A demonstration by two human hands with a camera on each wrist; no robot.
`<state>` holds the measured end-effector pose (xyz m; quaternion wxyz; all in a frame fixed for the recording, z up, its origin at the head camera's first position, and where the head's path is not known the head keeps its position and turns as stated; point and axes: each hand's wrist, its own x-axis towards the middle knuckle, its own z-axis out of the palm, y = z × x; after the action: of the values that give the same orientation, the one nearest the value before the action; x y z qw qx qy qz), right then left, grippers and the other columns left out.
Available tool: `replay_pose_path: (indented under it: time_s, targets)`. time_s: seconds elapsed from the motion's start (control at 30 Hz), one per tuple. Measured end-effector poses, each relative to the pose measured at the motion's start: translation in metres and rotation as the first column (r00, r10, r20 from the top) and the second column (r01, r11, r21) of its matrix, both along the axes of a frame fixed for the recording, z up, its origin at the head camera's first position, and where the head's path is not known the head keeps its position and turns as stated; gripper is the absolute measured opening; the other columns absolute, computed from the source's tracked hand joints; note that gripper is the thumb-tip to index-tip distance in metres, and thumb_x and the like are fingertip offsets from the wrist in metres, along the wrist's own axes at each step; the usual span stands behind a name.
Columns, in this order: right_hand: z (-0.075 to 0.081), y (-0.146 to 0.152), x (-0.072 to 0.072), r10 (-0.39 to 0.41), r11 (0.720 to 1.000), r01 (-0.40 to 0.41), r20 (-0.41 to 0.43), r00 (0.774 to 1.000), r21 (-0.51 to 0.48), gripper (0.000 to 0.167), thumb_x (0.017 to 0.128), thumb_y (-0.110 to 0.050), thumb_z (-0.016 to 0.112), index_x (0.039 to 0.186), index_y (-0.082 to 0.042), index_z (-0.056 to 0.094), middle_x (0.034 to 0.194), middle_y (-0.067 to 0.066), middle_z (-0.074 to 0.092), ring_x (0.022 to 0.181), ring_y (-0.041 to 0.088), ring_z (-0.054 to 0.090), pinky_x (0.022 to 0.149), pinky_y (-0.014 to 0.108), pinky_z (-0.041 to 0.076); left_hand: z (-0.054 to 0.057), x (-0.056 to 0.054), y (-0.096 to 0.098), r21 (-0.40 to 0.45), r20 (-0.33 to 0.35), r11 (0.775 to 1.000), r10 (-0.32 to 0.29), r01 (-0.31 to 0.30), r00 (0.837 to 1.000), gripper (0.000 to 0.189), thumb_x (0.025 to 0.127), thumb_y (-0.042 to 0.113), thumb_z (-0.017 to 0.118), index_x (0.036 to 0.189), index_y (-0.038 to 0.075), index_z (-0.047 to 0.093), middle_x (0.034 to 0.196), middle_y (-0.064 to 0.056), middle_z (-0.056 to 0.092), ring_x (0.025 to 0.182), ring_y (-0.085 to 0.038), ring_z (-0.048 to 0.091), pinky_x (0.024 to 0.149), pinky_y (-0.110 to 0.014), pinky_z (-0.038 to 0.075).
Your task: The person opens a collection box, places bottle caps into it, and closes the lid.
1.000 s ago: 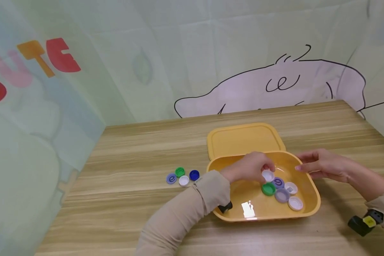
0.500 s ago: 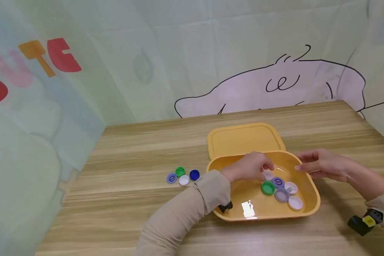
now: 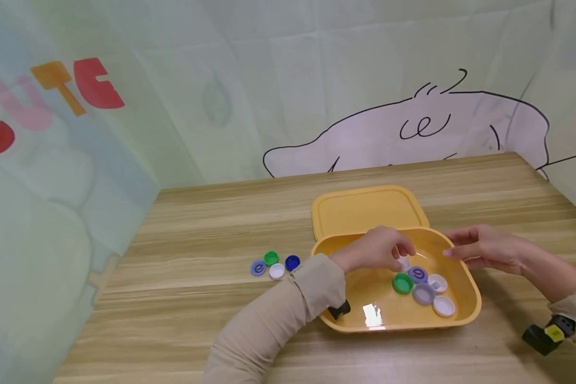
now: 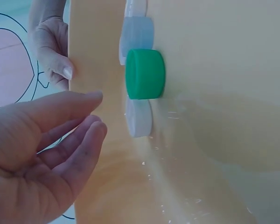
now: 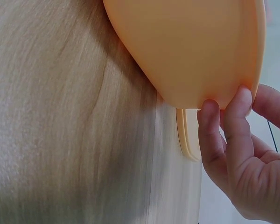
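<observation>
A yellow plastic box [image 3: 469, 288] stands on the table with several bottle caps inside. My left hand [image 3: 375, 248] hovers within it, fingers loosely bent; in the left wrist view there is a gap between thumb and fingertips, with nothing held. Just below them lies a white cap [image 4: 140, 119], beside a green cap [image 3: 403, 284]. Purple caps [image 3: 424, 293] and more white caps [image 3: 444, 306] lie to the right. My right hand [image 3: 492, 249] grips the box's right rim, thumb inside and fingers against the outer wall [image 5: 191, 60].
A yellow lid [image 3: 369, 209] lies flat behind the box. Left of the box, a light purple cap [image 3: 258, 267], a green cap [image 3: 271, 258], a white cap [image 3: 277, 271] and a dark blue cap [image 3: 292, 262] sit on the wooden table [image 3: 192, 320].
One second ago my left fingers held the white cap, tilted; it has since been let go beside the green one. The left hand has shifted slightly. My right hand stays put.
</observation>
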<state>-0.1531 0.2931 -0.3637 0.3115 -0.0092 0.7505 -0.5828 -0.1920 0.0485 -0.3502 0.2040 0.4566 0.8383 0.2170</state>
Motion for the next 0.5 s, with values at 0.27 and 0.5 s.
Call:
replay_pose_path:
  time_s: [0.27, 0.5]
  targets:
    - [0.000, 0.000, 0.000, 0.000, 1.000, 0.000, 0.005, 1.000, -0.010, 0.059, 0.091, -0.009, 0.060, 0.135, 0.016, 0.029, 0.107, 0.004, 0.062, 0.093, 0.016, 0.062, 0.082, 0.035, 0.052, 0.009, -0.002, -0.002, 0.007, -0.008, 1.000, -0.004, 0.004, 1.000, 0.029, 0.080, 0.007, 0.072, 0.108, 0.005, 0.066, 0.096, -0.002, 0.066, 0.078, -0.004, 0.056, 0.070, -0.007, 0.040]
    - [-0.001, 0.001, 0.000, 0.011, 1.000, -0.011, 0.002, 1.000, -0.013, 0.060, 0.091, -0.010, 0.060, 0.135, 0.016, 0.029, 0.107, 0.004, 0.061, 0.093, 0.016, 0.062, 0.082, 0.035, 0.052, 0.019, -0.005, -0.010, 0.042, 0.015, 0.999, -0.012, 0.011, 1.000, 0.027, 0.080, 0.005, 0.071, 0.107, 0.004, 0.065, 0.102, -0.003, 0.066, 0.085, -0.006, 0.059, 0.073, -0.007, 0.042]
